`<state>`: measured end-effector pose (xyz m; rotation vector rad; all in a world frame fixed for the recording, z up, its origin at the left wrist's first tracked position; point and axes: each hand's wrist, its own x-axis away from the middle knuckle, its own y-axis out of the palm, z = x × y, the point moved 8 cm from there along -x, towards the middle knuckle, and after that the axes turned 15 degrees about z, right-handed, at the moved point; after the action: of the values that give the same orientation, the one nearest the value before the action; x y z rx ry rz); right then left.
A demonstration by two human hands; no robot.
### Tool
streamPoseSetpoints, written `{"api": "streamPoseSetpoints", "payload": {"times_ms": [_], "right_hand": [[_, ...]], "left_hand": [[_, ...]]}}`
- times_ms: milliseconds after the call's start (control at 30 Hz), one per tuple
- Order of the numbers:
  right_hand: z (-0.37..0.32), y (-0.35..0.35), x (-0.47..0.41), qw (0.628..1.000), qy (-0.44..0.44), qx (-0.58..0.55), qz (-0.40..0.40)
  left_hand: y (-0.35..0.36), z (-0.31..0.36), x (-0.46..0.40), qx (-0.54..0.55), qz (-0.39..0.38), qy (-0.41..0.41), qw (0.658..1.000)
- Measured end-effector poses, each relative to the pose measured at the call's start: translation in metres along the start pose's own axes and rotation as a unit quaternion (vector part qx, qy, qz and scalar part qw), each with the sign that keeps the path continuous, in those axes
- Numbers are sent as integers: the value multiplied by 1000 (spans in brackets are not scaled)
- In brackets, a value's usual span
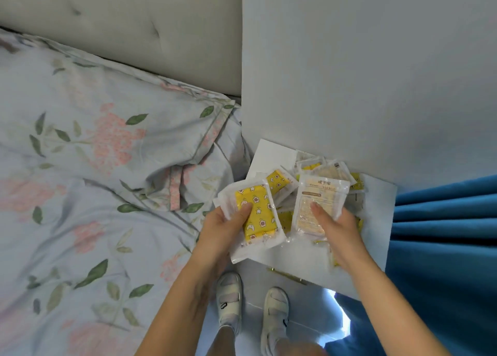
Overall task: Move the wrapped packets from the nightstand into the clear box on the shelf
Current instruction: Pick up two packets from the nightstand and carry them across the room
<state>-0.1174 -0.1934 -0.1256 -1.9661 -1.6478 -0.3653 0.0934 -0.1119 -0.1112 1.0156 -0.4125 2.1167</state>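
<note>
Several wrapped packets point(330, 172) lie in a loose pile on the white nightstand point(376, 221). My left hand point(223, 226) grips a clear-wrapped packet with a yellow star-patterned pad point(258, 215), thumb on its face, held above the nightstand's left edge. My right hand point(338, 229) grips a pale packet with printed text point(317, 202), thumb on its front, over the pile. The clear box and the shelf are out of view.
A bed with a floral pillow point(113, 129) and duvet lies to the left, under a padded grey headboard point(121, 30). A white wall point(363, 67) stands behind the nightstand. Blue curtains point(441, 242) hang at the right. My white shoes point(228, 299) are on the floor below.
</note>
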Motion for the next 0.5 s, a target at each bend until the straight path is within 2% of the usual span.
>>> {"api": "streamPoseSetpoints", "payload": {"times_ms": [233, 500], "right_hand": [[-69, -18, 96, 995, -40, -25, -92], [-123, -38, 216, 963, -70, -1, -260]], "left_hand": [[-52, 55, 123, 29, 50, 102, 993], [-117, 35, 276, 111, 226, 155, 955]]}}
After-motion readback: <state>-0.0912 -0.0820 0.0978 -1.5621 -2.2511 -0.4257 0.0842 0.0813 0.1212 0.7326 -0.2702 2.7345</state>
